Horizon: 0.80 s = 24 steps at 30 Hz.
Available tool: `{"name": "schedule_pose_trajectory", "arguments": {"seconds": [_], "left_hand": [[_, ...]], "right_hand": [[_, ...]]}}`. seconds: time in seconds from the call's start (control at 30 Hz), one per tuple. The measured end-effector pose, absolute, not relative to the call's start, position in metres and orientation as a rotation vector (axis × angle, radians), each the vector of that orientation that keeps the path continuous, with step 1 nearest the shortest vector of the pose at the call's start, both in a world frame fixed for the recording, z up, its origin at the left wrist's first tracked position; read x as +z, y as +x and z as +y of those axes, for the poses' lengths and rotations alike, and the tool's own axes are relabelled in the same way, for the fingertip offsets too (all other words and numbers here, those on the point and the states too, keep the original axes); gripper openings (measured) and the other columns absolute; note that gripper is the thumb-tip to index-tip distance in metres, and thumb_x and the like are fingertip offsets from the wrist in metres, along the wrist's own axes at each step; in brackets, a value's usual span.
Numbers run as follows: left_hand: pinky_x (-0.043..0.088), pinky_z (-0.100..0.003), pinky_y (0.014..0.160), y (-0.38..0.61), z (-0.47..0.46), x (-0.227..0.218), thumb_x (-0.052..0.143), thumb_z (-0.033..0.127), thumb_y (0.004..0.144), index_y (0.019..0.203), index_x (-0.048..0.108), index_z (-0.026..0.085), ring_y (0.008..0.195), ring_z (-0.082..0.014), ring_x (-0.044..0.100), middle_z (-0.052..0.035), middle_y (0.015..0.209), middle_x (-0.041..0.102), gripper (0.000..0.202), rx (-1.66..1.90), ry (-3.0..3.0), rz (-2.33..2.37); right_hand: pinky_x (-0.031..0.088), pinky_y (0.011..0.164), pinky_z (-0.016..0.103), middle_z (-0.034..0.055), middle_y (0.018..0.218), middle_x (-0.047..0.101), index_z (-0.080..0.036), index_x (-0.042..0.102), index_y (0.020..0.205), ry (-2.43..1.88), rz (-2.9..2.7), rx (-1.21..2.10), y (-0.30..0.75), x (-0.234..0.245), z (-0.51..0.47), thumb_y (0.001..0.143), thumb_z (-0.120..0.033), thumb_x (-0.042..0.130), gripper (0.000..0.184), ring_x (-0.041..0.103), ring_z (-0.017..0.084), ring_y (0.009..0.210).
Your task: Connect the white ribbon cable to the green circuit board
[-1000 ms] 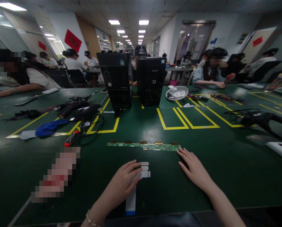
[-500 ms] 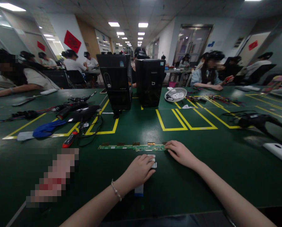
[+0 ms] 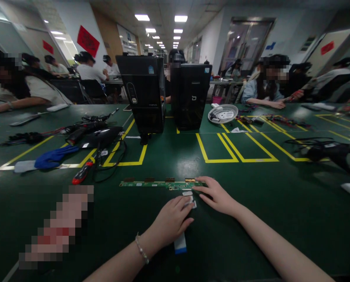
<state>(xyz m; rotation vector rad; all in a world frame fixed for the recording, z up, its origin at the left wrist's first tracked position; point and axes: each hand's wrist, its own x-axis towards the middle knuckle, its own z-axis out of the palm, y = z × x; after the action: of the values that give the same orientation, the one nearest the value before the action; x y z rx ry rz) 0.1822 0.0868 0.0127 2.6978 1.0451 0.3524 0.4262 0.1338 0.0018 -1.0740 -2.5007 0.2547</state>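
A long, thin green circuit board (image 3: 145, 184) with gold-brown tabs along its far edge lies flat before me. My right hand (image 3: 216, 196) is over its right end, fingers spread and fingertips at the board beside a gold tab; the hand hides part of that end. Nearer to me, my left hand (image 3: 175, 217) rests palm down with its fingers laid over a white flat ribbon cable (image 3: 180, 243). The cable's blue-tipped end sticks out below the hand. Small white pieces (image 3: 188, 194) show past the left fingertips; I cannot tell whether they belong to the cable.
Two black computer towers (image 3: 141, 94) stand at the back. On the left lie a red-black screwdriver (image 3: 83, 172), a blue glove (image 3: 56, 157) and black cables. A white basket (image 3: 222, 114) and a black device (image 3: 324, 149) are on the right. Other people sit around.
My right hand has moved left along the board, its fingers more spread. My left hand stays on the ribbon cable, with slightly more white showing past its fingertips. The view has shifted slightly.
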Motion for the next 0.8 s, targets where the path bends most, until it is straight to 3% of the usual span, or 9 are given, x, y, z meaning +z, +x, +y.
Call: {"name": "schedule_pose_trajectory", "arguments": {"seconds": [0.33, 0.8], "left_hand": [[0.042, -0.044, 0.105, 0.184, 0.085, 0.009, 0.053, 0.033, 0.096, 0.132, 0.052, 0.018, 0.127, -0.0255, 0.047, -0.0070, 0.137, 0.056, 0.039, 0.407, 2.714, 1.049], [0.044, -0.040, 0.104, 0.185, 0.075, 0.009, 0.051, 0.024, 0.096, 0.129, 0.054, 0.016, 0.123, -0.0232, 0.052, -0.0095, 0.131, 0.060, 0.034, 0.457, 2.640, 1.004]], "right_hand": [[0.027, 0.113, 0.053, 0.0080, 0.144, 0.046, -0.030, 0.057, 0.131, -1.087, -2.565, 0.352, 0.432, -0.001, 0.137, 0.093, -0.026, 0.050, 0.039, 0.039, 0.024, 0.135], [0.023, 0.114, 0.056, 0.0089, 0.143, 0.046, -0.029, 0.056, 0.132, -1.117, -2.554, 0.341, 0.437, 0.000, 0.120, 0.093, -0.026, 0.049, 0.040, 0.036, 0.025, 0.137]]}}
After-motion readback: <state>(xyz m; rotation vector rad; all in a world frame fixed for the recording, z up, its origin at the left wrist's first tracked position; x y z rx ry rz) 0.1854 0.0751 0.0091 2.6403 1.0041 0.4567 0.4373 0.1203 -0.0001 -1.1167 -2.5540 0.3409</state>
